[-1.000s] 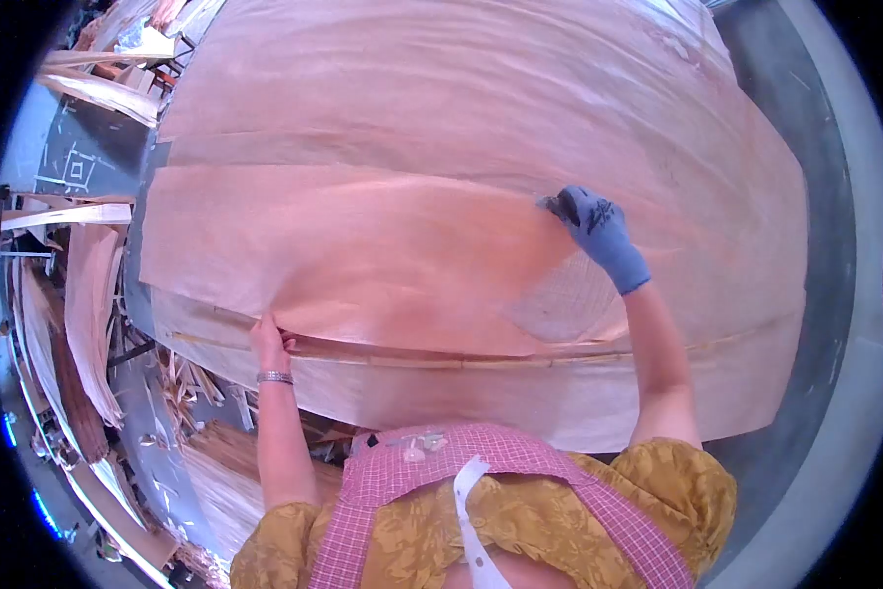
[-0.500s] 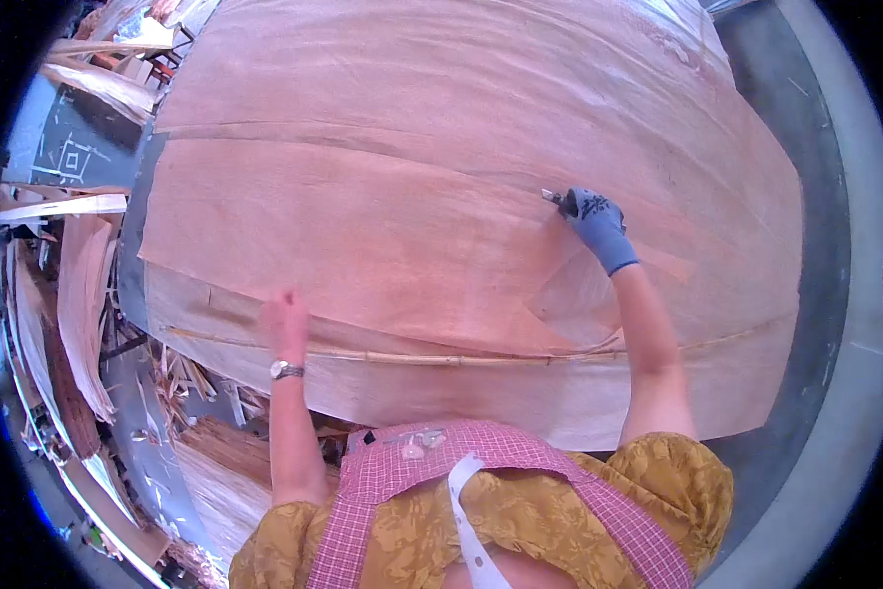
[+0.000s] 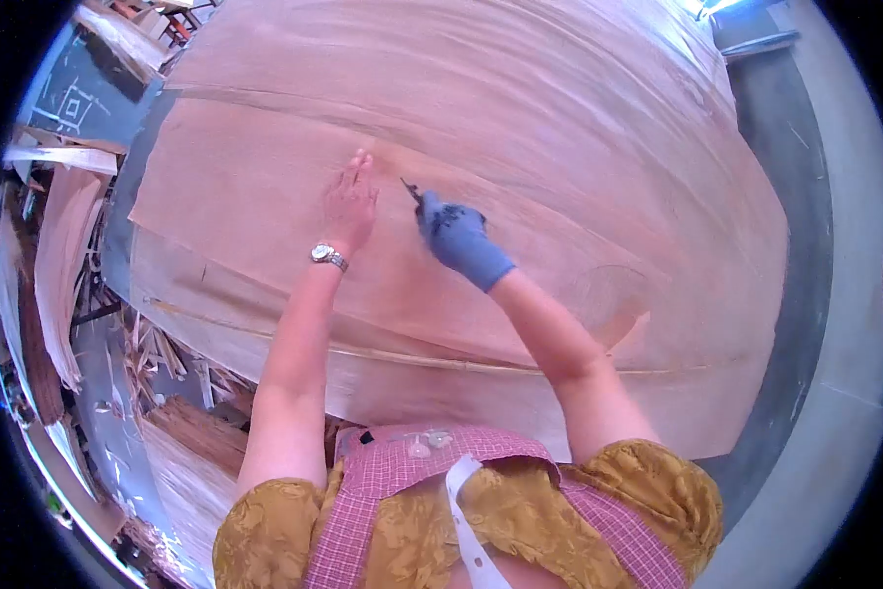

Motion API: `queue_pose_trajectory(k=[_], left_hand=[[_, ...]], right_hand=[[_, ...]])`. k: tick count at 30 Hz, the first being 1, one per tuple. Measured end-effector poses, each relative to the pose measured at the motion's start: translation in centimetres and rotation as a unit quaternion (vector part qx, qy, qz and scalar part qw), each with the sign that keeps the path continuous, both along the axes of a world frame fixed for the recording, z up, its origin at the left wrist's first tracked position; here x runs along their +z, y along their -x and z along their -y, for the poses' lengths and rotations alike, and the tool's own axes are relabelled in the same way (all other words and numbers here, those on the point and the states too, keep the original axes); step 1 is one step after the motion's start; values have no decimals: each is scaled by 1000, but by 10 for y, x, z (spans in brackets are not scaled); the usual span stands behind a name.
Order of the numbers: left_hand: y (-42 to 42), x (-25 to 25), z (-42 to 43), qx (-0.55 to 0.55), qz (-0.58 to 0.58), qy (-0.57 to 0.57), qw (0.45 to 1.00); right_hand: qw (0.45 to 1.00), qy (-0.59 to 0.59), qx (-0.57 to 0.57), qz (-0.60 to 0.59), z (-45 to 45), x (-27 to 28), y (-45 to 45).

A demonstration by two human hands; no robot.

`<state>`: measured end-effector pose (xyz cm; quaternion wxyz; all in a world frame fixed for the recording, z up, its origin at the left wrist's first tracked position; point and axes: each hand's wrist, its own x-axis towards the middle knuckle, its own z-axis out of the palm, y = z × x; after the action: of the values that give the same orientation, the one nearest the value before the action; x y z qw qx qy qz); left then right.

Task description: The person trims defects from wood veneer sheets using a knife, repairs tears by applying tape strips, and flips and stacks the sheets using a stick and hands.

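Observation:
My bare left hand (image 3: 350,206), a watch (image 3: 329,256) on its wrist, lies flat on a large pinkish-tan wood veneer sheet (image 3: 235,187), fingers stretched out toward its far edge. To its right, my right hand (image 3: 458,236) wears a blue glove with dark patches. Its fingers are closed around a small knife (image 3: 411,187), whose thin tip points up and left, close to the veneer. Whether the tip touches the surface I cannot tell. Beneath are more broad veneer sheets (image 3: 520,88) in a wide stack.
A thin, long bamboo-like strip (image 3: 451,364) crosses the stack near my body. A small veneer scrap (image 3: 630,329) lies by my right forearm. Veneer offcuts (image 3: 73,265) pile up at the left. Grey floor (image 3: 804,265) borders the stack on the right.
My left hand has moved up and right from the near edge and now lies flat. My right hand has swung left with the knife, close to my left hand.

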<state>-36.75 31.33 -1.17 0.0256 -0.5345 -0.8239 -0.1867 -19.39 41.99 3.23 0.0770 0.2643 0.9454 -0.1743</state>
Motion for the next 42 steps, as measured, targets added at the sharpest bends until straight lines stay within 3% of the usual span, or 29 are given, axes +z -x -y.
queue_pose_trajectory(k=[2,5,8,11,15,20,21,23,25,27,28,30,32,34,39,42], left_hand=[[7,1,-2,5,26,38,999],[4,2,-5,23,11,91,995],[-5,2,-10,43,-9,112,993],[-6,-2,-11,61,-5,110,992],[-4,-14,-15,70,-25,102,992],[-10,-4,-22,104,49,45,992],[-12,-4,-26,117,72,25,990],[-48,-7,-25,10,91,52,994],[-89,-11,-20,-27,79,45,996],[-121,-22,-20,13,43,1,999],[-126,-25,-21,14,42,-3,999],[-127,-26,-20,19,38,-10,999],[-128,-24,-21,21,27,-9,999],[-130,-22,-21,25,26,-3,999],[-130,-20,-21,18,32,9,999],[-130,-17,-22,20,29,8,999]], right_hand=[[997,38,-44,52,9,-2,40],[988,-41,-57,138,20,-13,69],[989,-26,-56,136,26,-11,63],[993,-60,-77,72,54,-33,39],[989,-7,-68,128,88,-25,-14],[975,21,-67,212,109,-6,-77],[975,24,-63,210,108,-5,-80],[977,30,-58,202,104,-7,-80],[999,5,-12,35,103,-23,-108],[999,16,33,-11,86,-9,-132],[997,46,54,25,72,25,-132],[989,64,94,97,42,32,-153],[977,40,128,164,9,0,-184],[970,5,204,129,-33,7,-197],[928,-107,289,209,-120,10,-216],[946,-81,291,117,-165,10,-239]])
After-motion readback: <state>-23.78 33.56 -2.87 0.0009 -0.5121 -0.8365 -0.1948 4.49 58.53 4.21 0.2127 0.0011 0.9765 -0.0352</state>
